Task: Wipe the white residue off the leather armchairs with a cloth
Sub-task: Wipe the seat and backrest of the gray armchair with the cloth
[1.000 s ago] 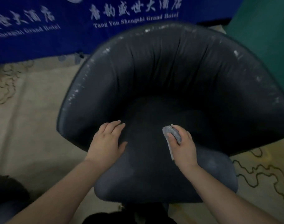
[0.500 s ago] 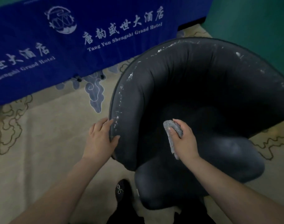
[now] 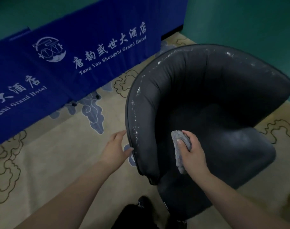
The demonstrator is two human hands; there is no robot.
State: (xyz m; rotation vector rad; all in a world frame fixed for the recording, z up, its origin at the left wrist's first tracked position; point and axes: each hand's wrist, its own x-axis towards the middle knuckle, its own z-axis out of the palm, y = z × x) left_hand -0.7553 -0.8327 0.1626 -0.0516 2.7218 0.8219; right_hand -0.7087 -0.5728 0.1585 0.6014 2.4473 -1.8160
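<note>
A dark leather armchair [image 3: 215, 90] fills the right half of the view, turned so its left arm faces me. White residue [image 3: 135, 119] speckles the rim of that arm and the top of the backrest. My right hand [image 3: 193, 153] grips a folded grey cloth [image 3: 179, 147] just inside the left arm, above the seat. My left hand [image 3: 115, 147] rests with straight fingers against the outer edge of the same arm.
A blue banner with white hotel lettering [image 3: 84, 53] hangs along the back left. Beige patterned carpet [image 3: 58, 162] covers the floor. A green wall [image 3: 256, 22] stands behind the chair. My dark shoe [image 3: 141, 204] shows at the bottom.
The armchair has swivelled further to the right across the frames. My left hand went from the seat to the outer edge of the left arm. The cloth stayed in my right hand.
</note>
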